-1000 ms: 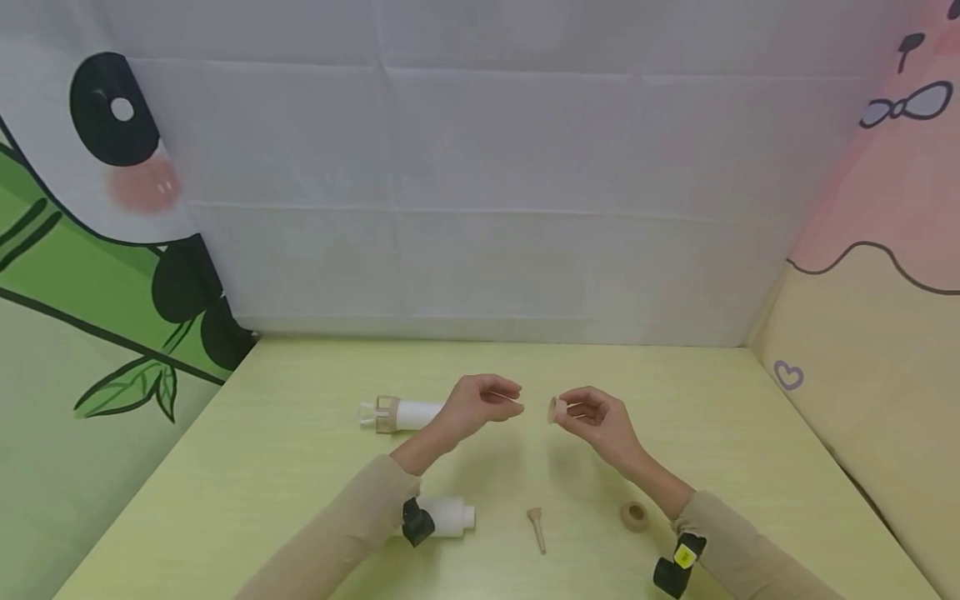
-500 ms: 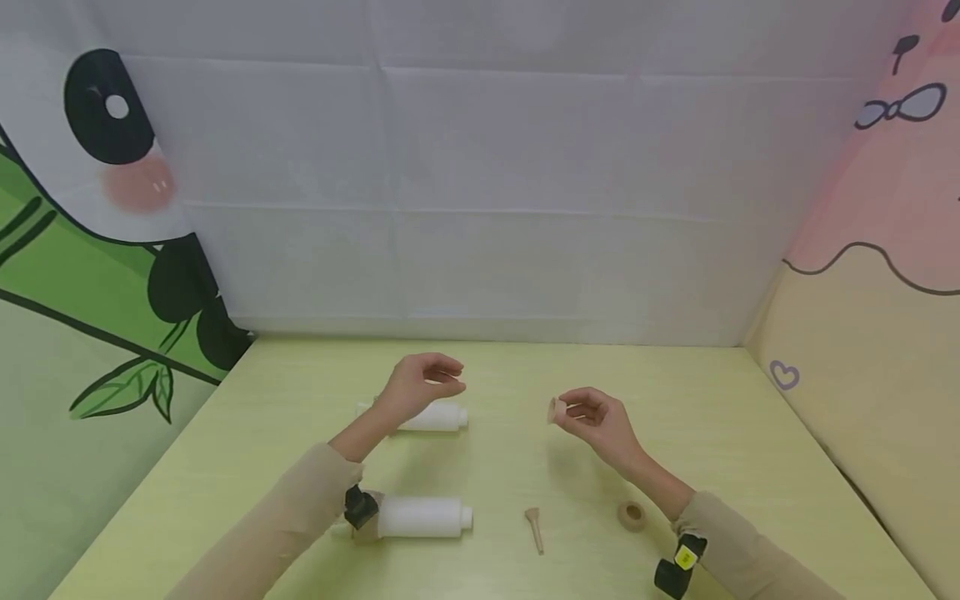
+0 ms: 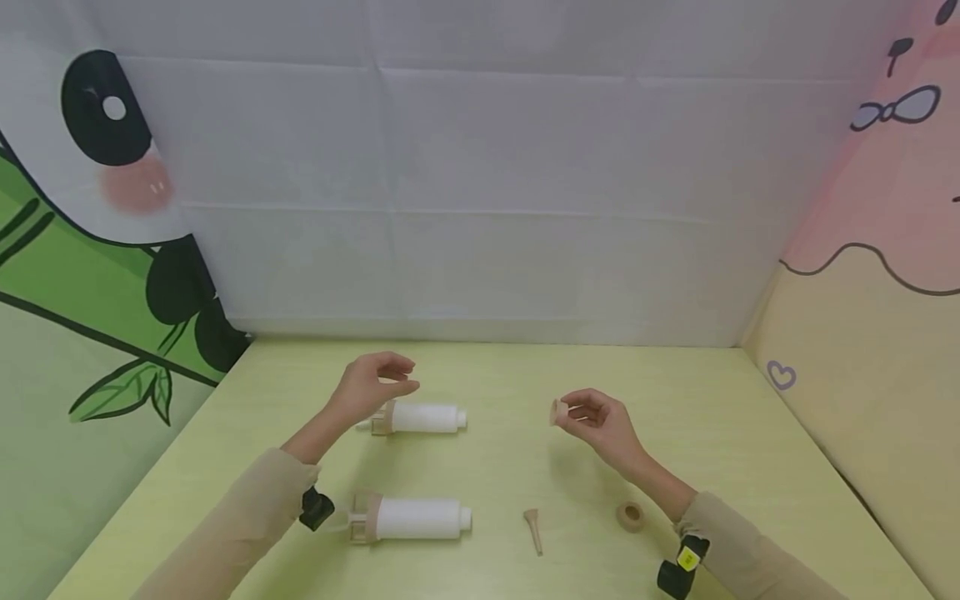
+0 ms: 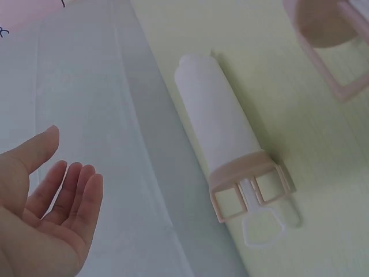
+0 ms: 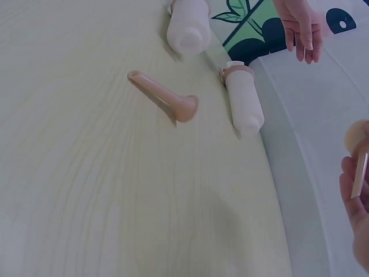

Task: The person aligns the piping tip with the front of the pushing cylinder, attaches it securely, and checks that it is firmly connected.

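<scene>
My left hand (image 3: 367, 390) hovers over the collar end of the far white press (image 3: 429, 418), its fingers loosely bent with nothing between them. This press is a white cylinder with a narrow tip, a beige collar with side grips and a clear looped handle, plain in the left wrist view. My right hand (image 3: 602, 423) pinches a small beige ring-shaped piece (image 3: 558, 412) above the table; part of this piece (image 5: 358, 164) shows at the right edge of the right wrist view. Nearer me lies a second, similar white press (image 3: 420, 518), tip pointing right.
On the yellow-green table (image 3: 697, 400), a slim beige funnel-shaped nozzle (image 3: 533, 530) lies right of the near press. A beige ring (image 3: 630, 517) lies farther right, beside my right forearm. A white cloth wall (image 3: 510, 267) stands behind the table, with printed panels on both sides.
My left hand has moved left and slightly away from me, apart from the right hand, uncovering both presses. The right hand has stayed nearly still, still pinching the ring-shaped piece.
</scene>
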A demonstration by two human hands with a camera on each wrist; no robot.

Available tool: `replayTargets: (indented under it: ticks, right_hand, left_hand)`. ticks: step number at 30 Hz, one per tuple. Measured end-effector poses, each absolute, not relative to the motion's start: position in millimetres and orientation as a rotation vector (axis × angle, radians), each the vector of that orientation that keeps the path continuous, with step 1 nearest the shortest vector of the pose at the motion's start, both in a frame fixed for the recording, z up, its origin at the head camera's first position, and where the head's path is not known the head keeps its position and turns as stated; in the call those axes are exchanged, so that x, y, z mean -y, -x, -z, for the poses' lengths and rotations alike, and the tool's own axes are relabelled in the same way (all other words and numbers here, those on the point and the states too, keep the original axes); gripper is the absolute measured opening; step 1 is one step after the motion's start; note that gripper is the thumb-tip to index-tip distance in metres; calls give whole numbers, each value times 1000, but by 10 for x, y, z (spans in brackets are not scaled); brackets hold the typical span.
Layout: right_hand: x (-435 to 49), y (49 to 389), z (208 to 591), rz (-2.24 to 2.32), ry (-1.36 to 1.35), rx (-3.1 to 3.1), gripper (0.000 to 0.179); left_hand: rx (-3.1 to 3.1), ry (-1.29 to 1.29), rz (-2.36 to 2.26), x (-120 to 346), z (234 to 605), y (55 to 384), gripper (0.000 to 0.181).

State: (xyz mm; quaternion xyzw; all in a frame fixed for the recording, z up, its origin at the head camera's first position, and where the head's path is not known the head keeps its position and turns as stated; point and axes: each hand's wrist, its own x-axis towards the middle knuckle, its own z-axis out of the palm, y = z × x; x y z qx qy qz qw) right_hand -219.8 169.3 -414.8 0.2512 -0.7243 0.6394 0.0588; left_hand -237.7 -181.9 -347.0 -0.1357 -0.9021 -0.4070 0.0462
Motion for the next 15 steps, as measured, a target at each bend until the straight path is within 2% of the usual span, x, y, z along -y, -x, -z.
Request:
replayTargets:
  ticks: [9, 15]
  right_hand:
    - [-1708, 2196, 4169, -1911, -757, 2212, 25]
    - [-1720, 2194, 4189, -1916, -744, 2213, 24]
  left_hand:
    - [2862, 479, 886, 2019, 3620, 2361, 37]
    - [2935, 524, 842, 2127, 3745, 2412, 46]
